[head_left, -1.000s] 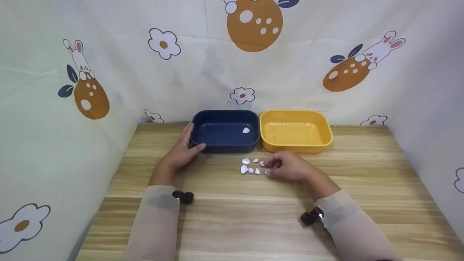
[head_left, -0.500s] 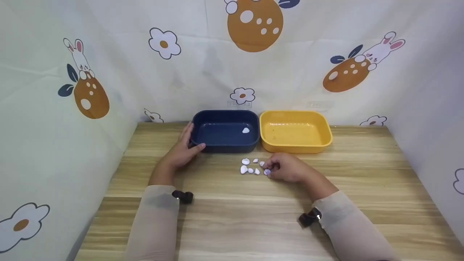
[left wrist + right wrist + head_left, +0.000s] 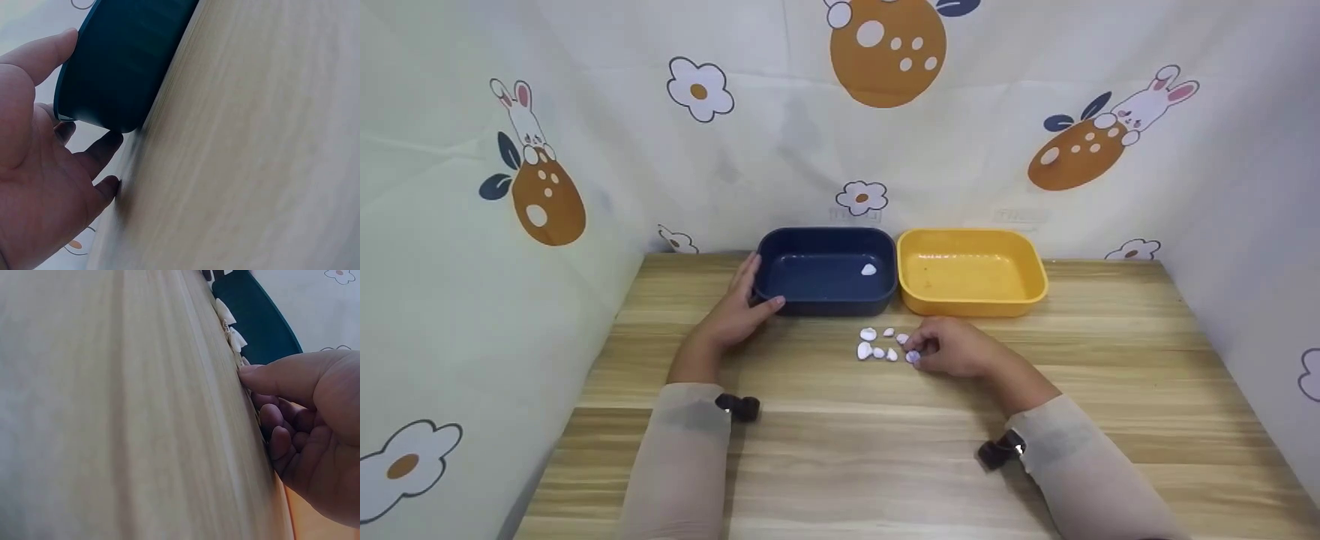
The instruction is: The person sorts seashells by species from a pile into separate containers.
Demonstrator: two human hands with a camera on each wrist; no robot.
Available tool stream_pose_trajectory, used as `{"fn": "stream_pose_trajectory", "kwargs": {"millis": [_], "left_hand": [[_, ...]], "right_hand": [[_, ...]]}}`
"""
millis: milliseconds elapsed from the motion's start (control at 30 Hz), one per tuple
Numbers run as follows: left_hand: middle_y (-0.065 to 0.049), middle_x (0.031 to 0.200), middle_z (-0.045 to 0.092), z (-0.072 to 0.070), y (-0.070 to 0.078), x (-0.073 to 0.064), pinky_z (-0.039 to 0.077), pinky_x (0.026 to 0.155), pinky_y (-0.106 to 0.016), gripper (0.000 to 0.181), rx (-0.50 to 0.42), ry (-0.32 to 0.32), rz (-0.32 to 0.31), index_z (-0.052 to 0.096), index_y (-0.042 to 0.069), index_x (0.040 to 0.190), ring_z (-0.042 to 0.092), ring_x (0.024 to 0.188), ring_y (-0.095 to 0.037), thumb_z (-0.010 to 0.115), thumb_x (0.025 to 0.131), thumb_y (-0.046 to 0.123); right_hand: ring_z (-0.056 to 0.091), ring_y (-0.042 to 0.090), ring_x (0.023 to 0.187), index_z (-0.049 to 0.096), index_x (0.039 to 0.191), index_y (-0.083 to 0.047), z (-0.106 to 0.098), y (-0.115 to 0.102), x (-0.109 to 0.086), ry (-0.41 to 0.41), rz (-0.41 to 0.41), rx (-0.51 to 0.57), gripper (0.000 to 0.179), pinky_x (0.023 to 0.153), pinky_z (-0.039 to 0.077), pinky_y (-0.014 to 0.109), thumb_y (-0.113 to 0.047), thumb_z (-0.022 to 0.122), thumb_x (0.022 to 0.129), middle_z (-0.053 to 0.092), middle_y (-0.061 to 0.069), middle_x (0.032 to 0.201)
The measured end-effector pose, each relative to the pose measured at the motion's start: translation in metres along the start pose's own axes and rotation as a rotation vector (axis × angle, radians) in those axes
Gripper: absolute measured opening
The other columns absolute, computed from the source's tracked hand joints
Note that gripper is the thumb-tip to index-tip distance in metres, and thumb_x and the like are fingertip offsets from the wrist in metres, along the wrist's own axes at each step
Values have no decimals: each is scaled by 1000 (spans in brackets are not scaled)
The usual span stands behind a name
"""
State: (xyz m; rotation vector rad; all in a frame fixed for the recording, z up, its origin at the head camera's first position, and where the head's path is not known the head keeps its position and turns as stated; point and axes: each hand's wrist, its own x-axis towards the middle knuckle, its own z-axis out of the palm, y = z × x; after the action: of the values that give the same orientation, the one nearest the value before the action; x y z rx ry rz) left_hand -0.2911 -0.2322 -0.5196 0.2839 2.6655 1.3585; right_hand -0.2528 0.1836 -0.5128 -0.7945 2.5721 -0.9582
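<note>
My left hand [image 3: 737, 313] rests against the left end of a dark blue plastic bin [image 3: 825, 307], its thumb at the front rim; the left wrist view shows the fingers [image 3: 100, 154] spread beside the bin's end wall. One white seashell [image 3: 868, 269] lies inside that bin. In front of the bins, several small white seashells [image 3: 865, 350] are grouped on the wooden table. At the group's right edge, my right hand [image 3: 958, 346] has curled fingers and pinches a pale seashell [image 3: 913, 357] between thumb and index finger, low at the tabletop.
A yellow plastic bin [image 3: 971, 307] with nothing in it stands right beside the blue one. Both back up to a patterned cloth wall [image 3: 780, 157] with rabbits and flowers. Cloth also hangs at the left and right. Each sleeve carries a small black wrist camera [image 3: 739, 407].
The right hand has shifted very slightly and its fingertips have settled around the rightmost seashell. The left hand, the bins and the other seashells have stayed in place.
</note>
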Motion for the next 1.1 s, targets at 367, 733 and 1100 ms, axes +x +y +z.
{"fn": "stream_pose_trajectory", "kwargs": {"millis": [367,733,1100], "left_hand": [[0,183,-3,0,0,-1,10,136,-63,99,10,2,-11,6,23,175,2,170,-35,67,103,52],[-4,183,-3,1,0,0,9,136,-63,98,4,6,14,5,21,175,2,170,-37,67,104,49],[-4,183,-5,1,0,0,10,136,-60,100,0,2,17,4,21,175,2,170,-36,67,103,50]], "right_hand": [[62,11,89,83,107,-15,-6,-4,-3,11,13,25,16,80,52,24,-13,83,92,76,-1,97],[61,18,98,82,112,-20,-26,-17,-11,78,86,41,20,89,52,34,-15,81,93,74,0,103],[60,20,94,80,115,-15,-64,-7,-23,275,138,46,19,82,51,26,-16,79,96,69,5,104]]}}
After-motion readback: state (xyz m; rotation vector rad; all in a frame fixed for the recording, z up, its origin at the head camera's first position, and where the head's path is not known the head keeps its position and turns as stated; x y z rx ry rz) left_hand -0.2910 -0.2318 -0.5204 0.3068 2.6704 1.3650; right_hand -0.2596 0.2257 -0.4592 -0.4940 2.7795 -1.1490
